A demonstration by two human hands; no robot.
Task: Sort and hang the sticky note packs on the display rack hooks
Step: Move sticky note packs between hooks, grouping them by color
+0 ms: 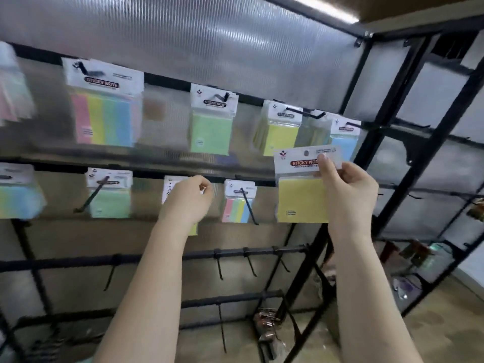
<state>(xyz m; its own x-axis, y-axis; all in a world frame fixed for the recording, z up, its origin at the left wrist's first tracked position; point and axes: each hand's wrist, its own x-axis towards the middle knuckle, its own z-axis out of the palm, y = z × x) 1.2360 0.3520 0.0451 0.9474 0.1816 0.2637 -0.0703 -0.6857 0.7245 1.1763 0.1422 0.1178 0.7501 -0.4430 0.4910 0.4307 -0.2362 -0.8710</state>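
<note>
yellow sticky note pack (301,197) | upright, unhung | others (212,121) hooked, seemingly

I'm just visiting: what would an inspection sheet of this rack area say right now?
Surface: black display rack, several lower hooks bare.
Job's things: yellow pack held off the hooks; multicolour pack, green pack and others hang.
Clutter: metal items on the floor, too blurred to name.
Grippers: right hand pinches the yellow pack's header; left hand grips a hanging pack.
Cables: nothing seen.
Surroundings: translucent panels, ceiling light strip.
</note>
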